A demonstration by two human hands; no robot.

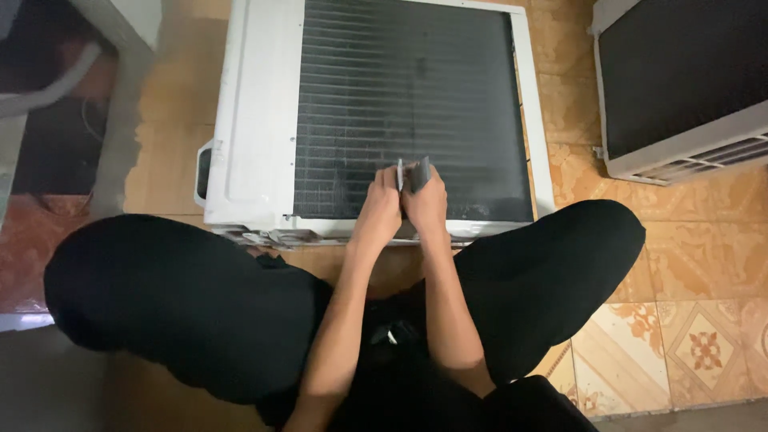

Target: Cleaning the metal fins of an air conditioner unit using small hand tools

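A white air conditioner unit (256, 120) lies flat on the tiled floor in front of me, its dark finned coil (400, 96) facing up. Both my hands meet over the near edge of the coil. My left hand (378, 212) and my right hand (426, 204) are closed together on a small grey flat tool (418, 172), a comb-like piece, held upright against the fins. My knees in black trousers spread to either side of my arms.
A second white unit with a dark panel (680, 88) lies on the floor at the upper right. A dark opening and a grey wall edge (120, 104) stand at the left. Patterned floor tiles (704, 344) show at the lower right.
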